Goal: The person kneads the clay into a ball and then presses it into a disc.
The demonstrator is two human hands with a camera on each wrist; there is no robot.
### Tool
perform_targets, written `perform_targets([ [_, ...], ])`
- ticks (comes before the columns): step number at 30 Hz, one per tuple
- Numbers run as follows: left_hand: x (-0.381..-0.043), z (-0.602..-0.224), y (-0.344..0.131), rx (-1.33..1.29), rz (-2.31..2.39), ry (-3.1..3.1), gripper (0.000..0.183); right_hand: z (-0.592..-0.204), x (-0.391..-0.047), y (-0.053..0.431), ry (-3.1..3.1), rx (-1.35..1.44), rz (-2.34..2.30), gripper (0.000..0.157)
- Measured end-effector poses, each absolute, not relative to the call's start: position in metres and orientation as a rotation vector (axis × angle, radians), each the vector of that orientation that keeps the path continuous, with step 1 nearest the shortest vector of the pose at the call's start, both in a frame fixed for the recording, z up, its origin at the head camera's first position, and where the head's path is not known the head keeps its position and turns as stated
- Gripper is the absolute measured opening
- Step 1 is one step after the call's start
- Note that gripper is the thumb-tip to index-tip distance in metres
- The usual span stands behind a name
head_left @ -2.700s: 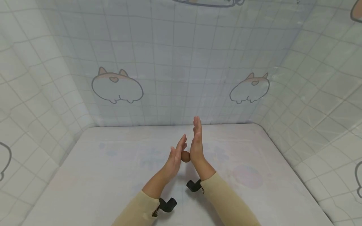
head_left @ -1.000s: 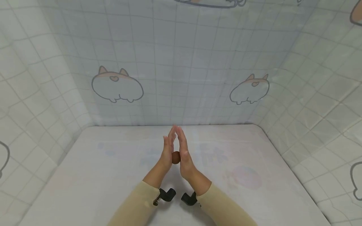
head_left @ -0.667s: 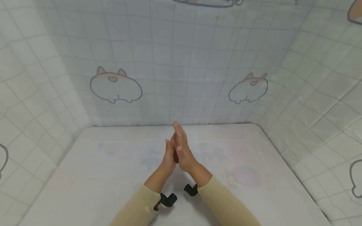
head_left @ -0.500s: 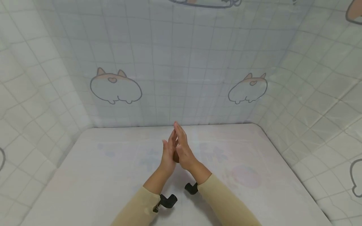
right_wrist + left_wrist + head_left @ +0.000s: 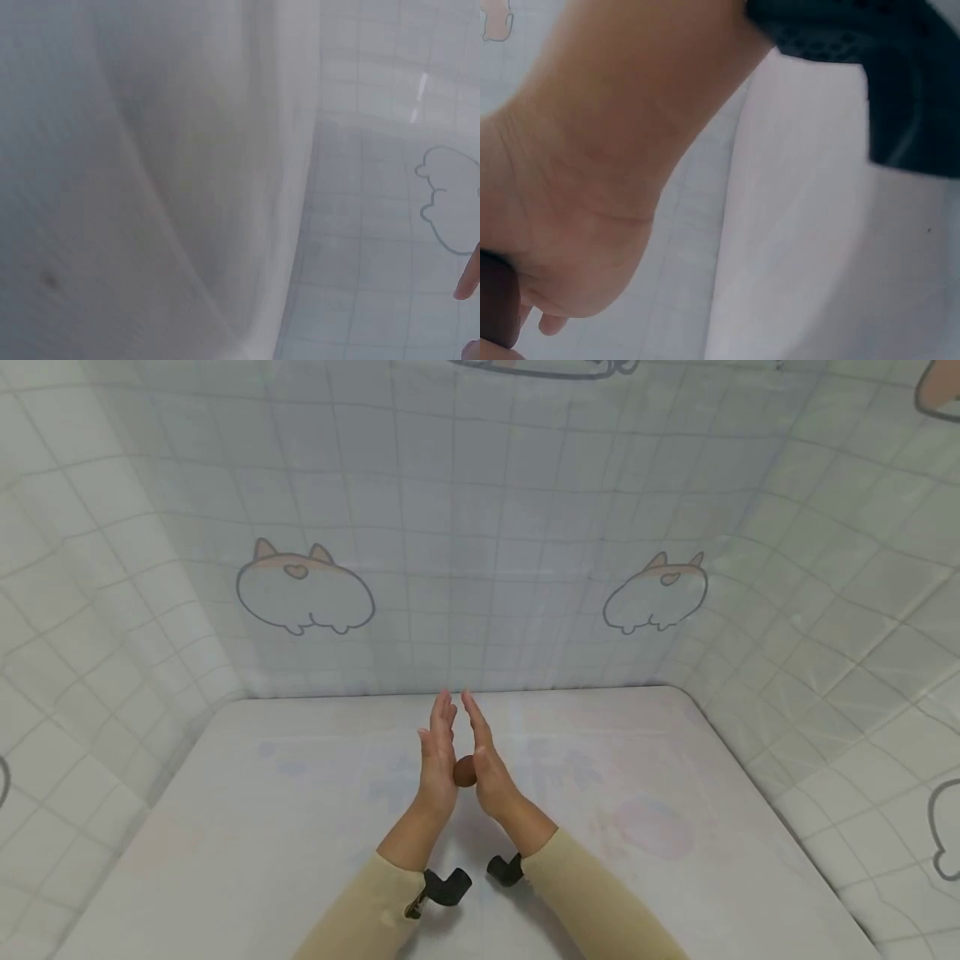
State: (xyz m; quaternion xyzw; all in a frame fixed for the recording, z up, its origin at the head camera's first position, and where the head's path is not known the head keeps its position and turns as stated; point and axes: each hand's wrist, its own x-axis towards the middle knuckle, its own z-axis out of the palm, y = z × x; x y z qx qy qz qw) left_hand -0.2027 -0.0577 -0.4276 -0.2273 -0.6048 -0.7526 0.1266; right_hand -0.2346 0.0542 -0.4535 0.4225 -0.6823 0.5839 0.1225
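Between my two palms sits a small brown ball (image 5: 465, 771), its kind of material unclear. My left hand (image 5: 437, 768) stands on its left with straight fingers pointing away from me, its palm against the ball. From the other side my right hand (image 5: 492, 779) touches it, fingers also straight and leaning toward the left hand's tips. The fingertips of both hands are slightly apart. In the left wrist view, part of the dark brown ball (image 5: 498, 300) shows at the lower left beside the left palm (image 5: 577, 262). Only some fingertips (image 5: 469, 277) of a hand enter the right wrist view.
A pale table (image 5: 300, 827) with faint coloured prints lies under the hands. Grid-patterned sheets with animal drawings form the back wall (image 5: 480, 543) and both sides. Dark camera mounts (image 5: 447, 888) stick out from the beige sleeves (image 5: 367, 910).
The hands came together from the right, moved back and forth against each other with the ball between them, and now stand a little wider apart, showing more of the ball.
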Motion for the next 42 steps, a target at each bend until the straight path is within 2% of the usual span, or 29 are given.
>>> perform_targets([
  [9, -0.211, -0.423, -0.067, -0.582, -2.122, -1.677, 0.092, -0.459, -0.219, 0.052, -1.961, 1.358, 1.771, 0.089],
  [18, -0.215, -0.425, -0.069, -0.554, -2.183, -1.776, 0.091, -0.438, -0.205, 0.044, -1.809, 1.491, 1.658, 0.090],
  [24, -0.211, -0.435, -0.066, -0.561, -2.231, -1.947, 0.090, -0.433, -0.208, 0.046, -1.810, 1.417, 1.650, 0.095],
  [32, -0.208, -0.442, -0.059, -0.651, -2.222, -2.048, 0.089, -0.425, -0.220, 0.051, -1.840, 1.306, 1.617, 0.090],
  [42, -0.199, -0.446, -0.057, -0.712, -2.278, -2.054, 0.085, -0.430, -0.233, 0.058, -1.945, 1.152, 1.688, 0.095],
])
